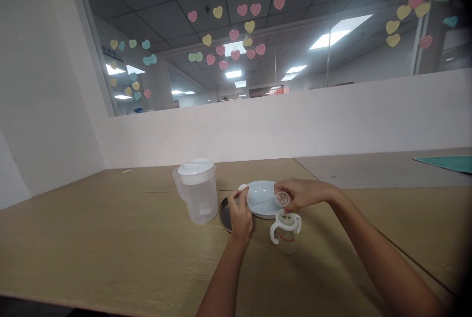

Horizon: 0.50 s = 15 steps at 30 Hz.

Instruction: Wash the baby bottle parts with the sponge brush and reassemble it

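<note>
My left hand (240,216) is closed on a small white round piece (244,189), held by the fingertips over the left rim of a white dish (262,213). Between the thumb and fingers of my right hand (300,194) is a clear round cap (282,199), just above a baby bottle. The baby bottle (286,241) stands upright on the table, its top uncovered, with two white side handles and red lettering. A thin pale line, perhaps a straw, runs across the dish between my hands. Partly hidden behind my left hand lies a dark round dish (224,216).
A translucent pitcher (201,201) with a white lid stands to the left on the wooden table (129,238). Teal cloth (448,162) lies at the far right. Behind the table rises a white wall (258,130) under a window with heart-shaped notes.
</note>
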Each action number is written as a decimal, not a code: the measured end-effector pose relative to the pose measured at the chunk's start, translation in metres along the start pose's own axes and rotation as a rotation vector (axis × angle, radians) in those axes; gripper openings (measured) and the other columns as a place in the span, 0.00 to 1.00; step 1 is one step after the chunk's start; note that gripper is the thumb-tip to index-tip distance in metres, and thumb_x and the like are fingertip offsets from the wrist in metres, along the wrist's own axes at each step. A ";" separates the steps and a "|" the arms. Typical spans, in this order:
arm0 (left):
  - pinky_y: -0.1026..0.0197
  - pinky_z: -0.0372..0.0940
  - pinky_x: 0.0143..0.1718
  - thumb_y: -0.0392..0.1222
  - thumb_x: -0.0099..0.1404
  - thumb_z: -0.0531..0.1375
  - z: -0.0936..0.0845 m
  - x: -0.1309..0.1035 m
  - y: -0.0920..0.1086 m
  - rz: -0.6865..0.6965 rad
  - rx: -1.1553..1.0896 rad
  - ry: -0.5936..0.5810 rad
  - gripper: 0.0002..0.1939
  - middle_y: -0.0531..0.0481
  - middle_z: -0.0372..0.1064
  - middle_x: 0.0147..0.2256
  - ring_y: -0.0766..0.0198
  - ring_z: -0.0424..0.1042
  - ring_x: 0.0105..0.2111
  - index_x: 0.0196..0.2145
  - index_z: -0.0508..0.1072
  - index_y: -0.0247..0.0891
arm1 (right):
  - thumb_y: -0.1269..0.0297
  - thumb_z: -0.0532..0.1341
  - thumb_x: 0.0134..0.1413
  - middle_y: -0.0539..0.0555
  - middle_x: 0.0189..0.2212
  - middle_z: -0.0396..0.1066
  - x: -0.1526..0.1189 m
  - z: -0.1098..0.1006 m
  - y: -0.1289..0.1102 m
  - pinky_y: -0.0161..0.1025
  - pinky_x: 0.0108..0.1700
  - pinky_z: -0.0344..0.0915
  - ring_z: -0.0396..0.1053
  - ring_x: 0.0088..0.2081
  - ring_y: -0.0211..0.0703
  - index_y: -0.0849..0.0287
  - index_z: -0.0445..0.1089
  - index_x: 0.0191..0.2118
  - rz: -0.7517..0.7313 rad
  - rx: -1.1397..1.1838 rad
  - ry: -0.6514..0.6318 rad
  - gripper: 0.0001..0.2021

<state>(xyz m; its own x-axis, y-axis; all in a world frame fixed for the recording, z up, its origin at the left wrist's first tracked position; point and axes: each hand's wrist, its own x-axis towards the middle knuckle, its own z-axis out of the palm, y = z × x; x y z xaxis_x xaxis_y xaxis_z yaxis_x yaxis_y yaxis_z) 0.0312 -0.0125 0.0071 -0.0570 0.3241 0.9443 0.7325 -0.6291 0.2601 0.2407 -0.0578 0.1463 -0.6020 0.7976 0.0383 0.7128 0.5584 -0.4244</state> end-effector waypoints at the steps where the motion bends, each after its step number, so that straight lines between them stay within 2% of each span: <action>1: 0.59 0.63 0.46 0.33 0.66 0.46 0.001 -0.001 0.000 0.011 0.010 0.008 0.18 0.44 0.57 0.40 0.64 0.64 0.42 0.50 0.67 0.41 | 0.64 0.64 0.34 0.48 0.26 0.66 0.000 0.000 0.001 0.31 0.25 0.52 0.61 0.26 0.37 0.57 0.67 0.37 0.020 -0.016 -0.019 0.17; 3: 0.60 0.63 0.44 0.34 0.66 0.47 0.002 -0.002 0.000 0.018 0.019 0.023 0.18 0.45 0.56 0.38 0.65 0.64 0.39 0.51 0.66 0.42 | 0.65 0.62 0.36 0.47 0.25 0.66 0.001 0.001 0.003 0.32 0.25 0.53 0.61 0.26 0.37 0.55 0.67 0.42 0.031 -0.009 -0.046 0.21; 5: 0.60 0.64 0.44 0.34 0.66 0.47 0.002 -0.003 0.002 0.025 0.025 0.040 0.18 0.46 0.55 0.38 0.66 0.64 0.38 0.52 0.65 0.42 | 0.66 0.61 0.38 0.48 0.26 0.67 0.002 0.001 0.003 0.32 0.27 0.55 0.62 0.26 0.37 0.54 0.68 0.44 0.009 0.010 -0.072 0.20; 11: 0.57 0.64 0.45 0.38 0.67 0.49 0.004 -0.001 0.007 -0.008 0.019 0.183 0.19 0.38 0.55 0.45 0.60 0.64 0.45 0.55 0.58 0.34 | 0.60 0.63 0.38 0.51 0.30 0.71 0.010 0.007 0.006 0.33 0.30 0.57 0.66 0.32 0.41 0.58 0.73 0.32 -0.001 -0.031 -0.046 0.11; 15: 0.54 0.63 0.45 0.36 0.67 0.48 0.003 0.000 0.006 0.049 0.006 0.130 0.18 0.37 0.61 0.45 0.58 0.64 0.46 0.54 0.57 0.34 | 0.60 0.64 0.38 0.52 0.30 0.71 0.014 0.007 0.002 0.34 0.30 0.57 0.66 0.31 0.41 0.59 0.72 0.28 0.043 -0.044 -0.044 0.09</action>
<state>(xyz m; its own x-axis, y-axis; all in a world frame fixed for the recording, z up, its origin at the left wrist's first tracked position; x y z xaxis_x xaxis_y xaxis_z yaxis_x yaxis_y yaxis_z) 0.0376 -0.0145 0.0083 -0.1080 0.1983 0.9742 0.7404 -0.6379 0.2119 0.2315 -0.0473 0.1393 -0.5852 0.8107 -0.0188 0.7527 0.5344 -0.3845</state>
